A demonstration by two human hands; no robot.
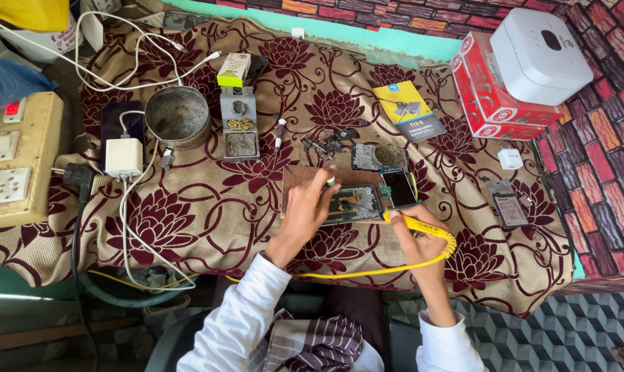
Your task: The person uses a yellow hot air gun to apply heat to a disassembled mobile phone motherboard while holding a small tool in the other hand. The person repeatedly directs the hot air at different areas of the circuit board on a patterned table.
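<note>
The opened phone [353,203] lies on a board on the counter [208,207]. The right hand [415,238], grip clamped on the yellow iron [422,225], should touch only the joint; left hand [308,207], fingers pinching a thin tool, steadies the board.

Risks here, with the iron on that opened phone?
1. The right hand holds the yellow soldering iron with its tip at the opened phone; the left hand's fingers sit close by, so a burn seems possible.
2. The iron's yellow cord trails off the patterned cloth; a snag might jerk the tip.
</note>
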